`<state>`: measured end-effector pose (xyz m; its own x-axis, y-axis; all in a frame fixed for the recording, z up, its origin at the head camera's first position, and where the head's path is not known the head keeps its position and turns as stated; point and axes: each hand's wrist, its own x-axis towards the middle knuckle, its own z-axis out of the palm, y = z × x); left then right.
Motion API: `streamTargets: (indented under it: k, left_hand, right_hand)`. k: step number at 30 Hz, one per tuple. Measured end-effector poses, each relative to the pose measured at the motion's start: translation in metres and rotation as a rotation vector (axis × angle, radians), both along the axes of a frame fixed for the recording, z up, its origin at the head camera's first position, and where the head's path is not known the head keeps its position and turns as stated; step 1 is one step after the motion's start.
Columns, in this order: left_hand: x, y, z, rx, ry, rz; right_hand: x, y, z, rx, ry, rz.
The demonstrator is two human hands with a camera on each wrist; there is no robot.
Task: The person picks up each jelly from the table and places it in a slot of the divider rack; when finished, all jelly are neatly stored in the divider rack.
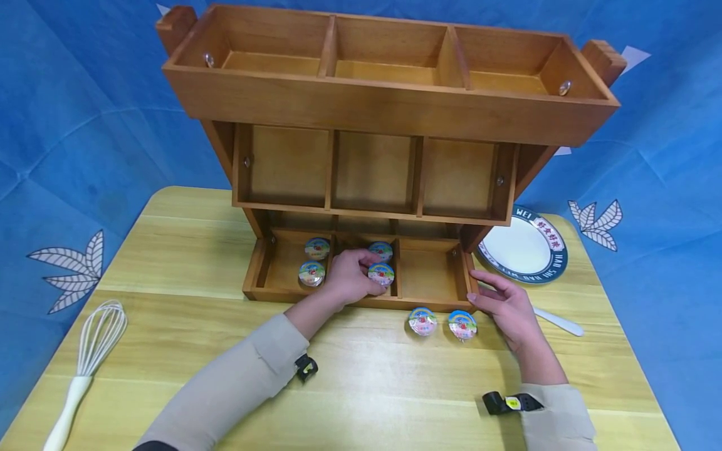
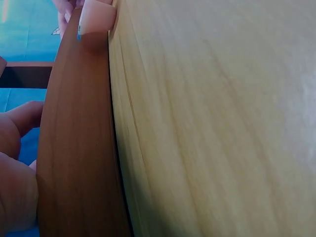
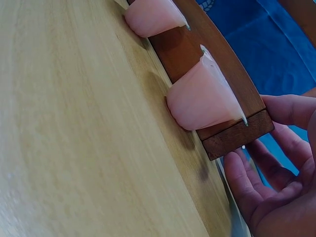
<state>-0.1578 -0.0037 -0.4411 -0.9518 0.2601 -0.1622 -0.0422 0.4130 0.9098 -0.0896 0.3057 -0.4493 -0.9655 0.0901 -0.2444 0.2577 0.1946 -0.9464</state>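
Note:
A three-tier wooden rack (image 1: 389, 103) stands at the back of the table. My left hand (image 1: 348, 277) reaches into the middle compartment of its lowest tray (image 1: 316, 297) and pinches a jelly cup (image 1: 381, 274) with a printed foil lid. Behind that cup sits another jelly cup (image 1: 380, 251). Two more, one jelly cup (image 1: 317, 248) behind the other jelly cup (image 1: 311, 274), are in the left compartment. At the tray's right end, my right hand (image 1: 505, 302) holds the corner with bent fingers. Two pink jelly cups (image 1: 422, 321) (image 3: 205, 96) stand on the table before the tray.
A white plate with a dark green rim (image 1: 555, 263) lies right of the rack. The white handle (image 1: 558, 321) of a utensil shows beside the right hand. A whisk (image 1: 93, 357) lies at the table's left. Blue cloth (image 1: 665, 156) hangs behind.

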Motion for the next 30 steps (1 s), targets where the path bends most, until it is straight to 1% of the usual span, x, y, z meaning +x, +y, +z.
streamTargets:
  k: [7, 15, 19, 23, 30]
  left_hand:
    - [-0.003, -0.001, 0.0, -0.052, -0.016, -0.002]
    - [-0.004, -0.002, 0.001, -0.065, -0.04, -0.011]
    - [-0.005, -0.003, 0.002, -0.043, -0.052, -0.025]
    - [-0.006, -0.005, 0.001, -0.001, -0.061, -0.035]
    - [-0.001, -0.011, 0.005, 0.057, -0.049, -0.019]
  right_hand:
    - [0.0, 0.0, -0.001, 0.013, 0.005, -0.004]
    - [0.001, 0.0, -0.001, 0.022, 0.002, -0.012]
    - [0.001, 0.0, -0.001, 0.022, 0.003, -0.01]
    - [0.001, 0.0, -0.001, 0.021, 0.001, -0.008]
    - [0.001, 0.0, -0.003, -0.001, 0.035, -0.008]
